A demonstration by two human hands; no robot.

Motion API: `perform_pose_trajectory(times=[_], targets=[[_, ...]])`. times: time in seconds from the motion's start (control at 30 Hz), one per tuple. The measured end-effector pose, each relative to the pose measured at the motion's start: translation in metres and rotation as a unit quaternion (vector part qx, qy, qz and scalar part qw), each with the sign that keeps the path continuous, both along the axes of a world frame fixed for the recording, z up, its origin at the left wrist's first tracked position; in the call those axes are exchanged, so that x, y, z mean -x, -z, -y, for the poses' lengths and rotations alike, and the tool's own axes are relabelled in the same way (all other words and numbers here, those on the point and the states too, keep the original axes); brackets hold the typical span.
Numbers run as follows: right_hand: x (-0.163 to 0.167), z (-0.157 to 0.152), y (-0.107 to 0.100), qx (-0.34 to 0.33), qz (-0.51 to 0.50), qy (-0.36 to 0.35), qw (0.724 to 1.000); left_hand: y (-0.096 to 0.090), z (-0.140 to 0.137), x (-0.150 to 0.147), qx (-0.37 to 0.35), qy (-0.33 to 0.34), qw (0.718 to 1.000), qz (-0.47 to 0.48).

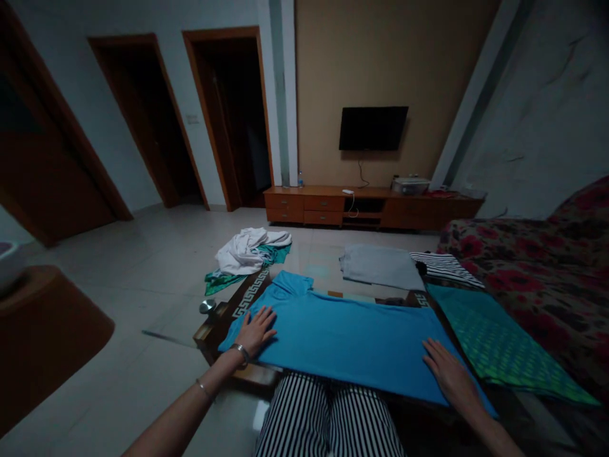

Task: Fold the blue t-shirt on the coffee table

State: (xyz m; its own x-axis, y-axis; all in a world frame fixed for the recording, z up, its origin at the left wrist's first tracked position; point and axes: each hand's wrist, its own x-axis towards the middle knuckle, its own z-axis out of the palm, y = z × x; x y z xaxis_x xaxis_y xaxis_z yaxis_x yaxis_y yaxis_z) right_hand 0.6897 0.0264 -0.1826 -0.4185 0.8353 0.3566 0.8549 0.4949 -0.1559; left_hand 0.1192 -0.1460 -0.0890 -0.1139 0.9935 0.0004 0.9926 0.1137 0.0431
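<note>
Lying flat across the near half of the surface, the blue shirt has its collar end toward your left and its hem end toward your right, with the near edge hanging just over your striped trousers. Your left hand rests open, fingers spread, palm down on the collar end; your right hand lies flat and open on the hem end. Neither hand grips any cloth.

Risk one: the near edge overhangs the surface, so uneven pressure from either palm could drag the shirt toward your lap and wrinkle it.

Risk two: the green patterned cloth lies just beside the hem end, and a sweep of your right hand could catch its edge and pull it out of shape.

Risk three: the folded grey garment and the striped one sit near the far side; pushing the shirt away could shove them.

The loose white and green heap at the far left corner sits well apart. Light is dim, so fine creases may escape you.
</note>
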Motion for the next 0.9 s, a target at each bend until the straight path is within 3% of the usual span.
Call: perform_pose_trajectory(times=[0.1,0.2,0.33,0.43,0.53,0.63,0.77,0.9], targets=[[0.007,-0.015,-0.017,0.044,0.011,0.003,0.999,-0.002,0.003,-0.001,0.021,-0.012,0.999,0.025],[0.061,-0.039,-0.06,0.07,0.002,0.004,0.998,-0.011,-0.006,-0.009,-0.006,-0.018,0.999,0.039],[0.209,-0.066,-0.123,0.117,-0.019,-0.118,0.986,-0.02,-0.038,-0.028,-0.013,-0.018,0.998,0.064],[0.33,-0.083,-0.146,0.167,-0.002,-0.186,0.968,-0.01,-0.061,-0.033,0.005,-0.019,0.996,0.09],[0.429,-0.099,-0.143,0.193,0.011,-0.189,0.963,0.013,-0.072,-0.026,0.018,0.001,0.993,0.114],[0.497,-0.113,-0.128,0.221,0.024,-0.165,0.961,0.032,-0.076,-0.018,0.021,0.005,0.992,0.122],[0.545,-0.125,-0.11,0.27,0.052,-0.133,0.952,0.038,-0.078,-0.015,0.025,0.005,0.991,0.135],[0.558,-0.14,-0.101,0.326,0.061,-0.17,0.928,0.036,-0.079,-0.017,0.022,0.004,0.99,0.136]])
